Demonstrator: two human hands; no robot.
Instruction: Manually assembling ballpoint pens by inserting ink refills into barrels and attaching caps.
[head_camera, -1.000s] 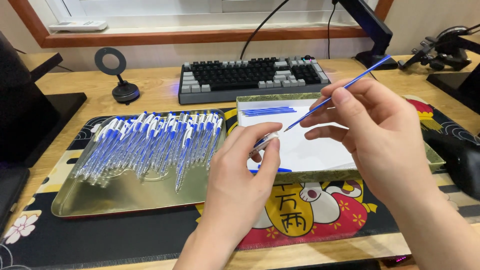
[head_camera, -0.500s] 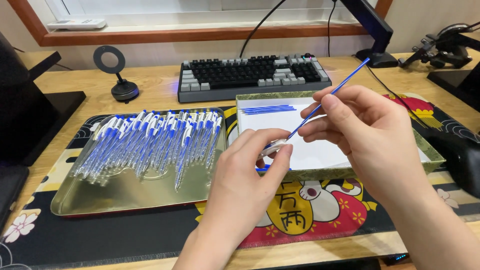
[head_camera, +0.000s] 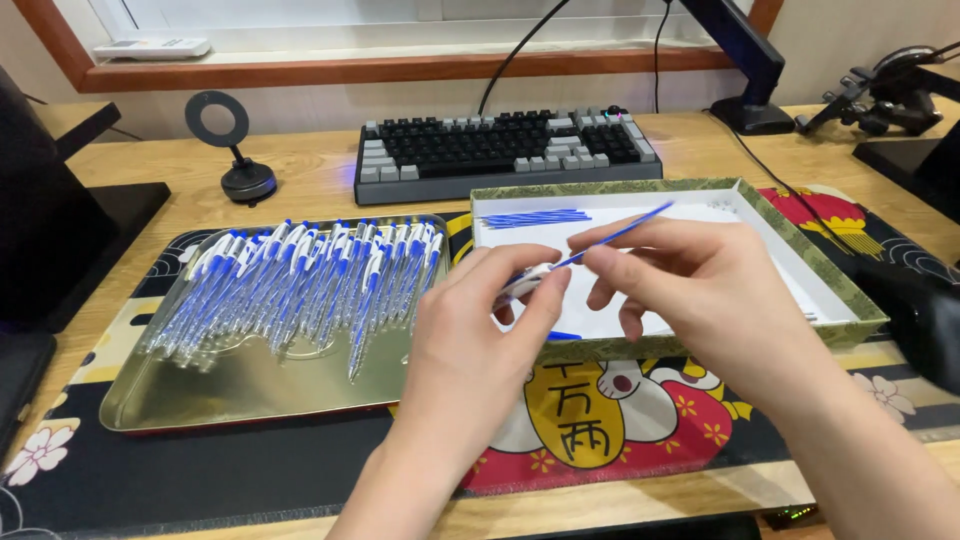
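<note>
My left hand (head_camera: 478, 330) grips a clear pen barrel (head_camera: 523, 284) with its fingertips, over the near edge of a shallow white-lined box (head_camera: 855, 310). My right hand (head_camera: 700, 290) pinches a thin blue ink refill (head_camera: 625, 230) whose lower end is partly inside the barrel. Several more blue refills (head_camera: 535, 217) lie in the box's far left corner. A gold metal tray (head_camera: 240, 385) to the left holds a pile of several assembled blue-and-clear pens (head_camera: 300, 280).
A dark keyboard (head_camera: 505, 150) sits behind the box on the wooden desk. A small round stand (head_camera: 240, 170) is at the back left, a monitor arm base (head_camera: 765, 110) at the back right. A patterned desk mat (head_camera: 590, 430) lies under tray and box.
The refill has slid further down into the barrel, so less of it sticks out. My right hand has lowered toward my left hand.
</note>
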